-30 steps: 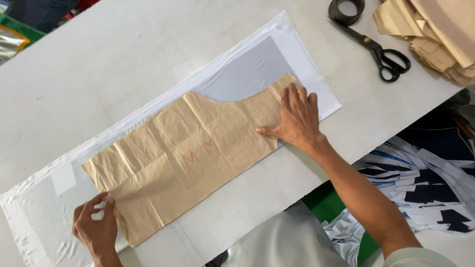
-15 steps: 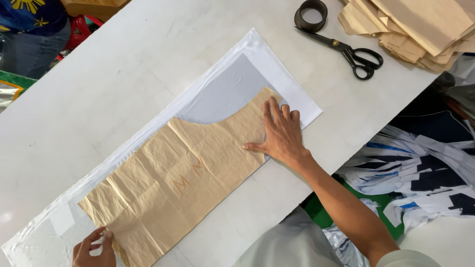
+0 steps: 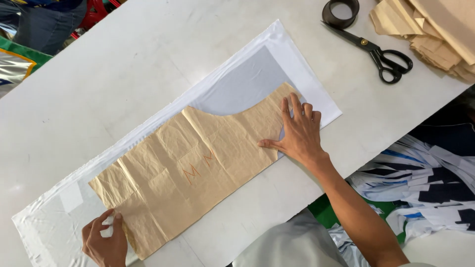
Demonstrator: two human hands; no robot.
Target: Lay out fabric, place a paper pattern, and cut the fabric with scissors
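On the white table, a long strip of white fabric lies diagonally, from the near left to the far right. A brown paper pattern, creased and with a curved far edge, lies flat on top of this fabric. The right hand rests on the right end of the pattern with the fingers spread and the palm down. The left hand is at the near left corner of the pattern, and its thumb and fingers pinch the paper edge there. At the far right, black scissors lie beside a stack of brown paper pieces, next to a dark tape roll.
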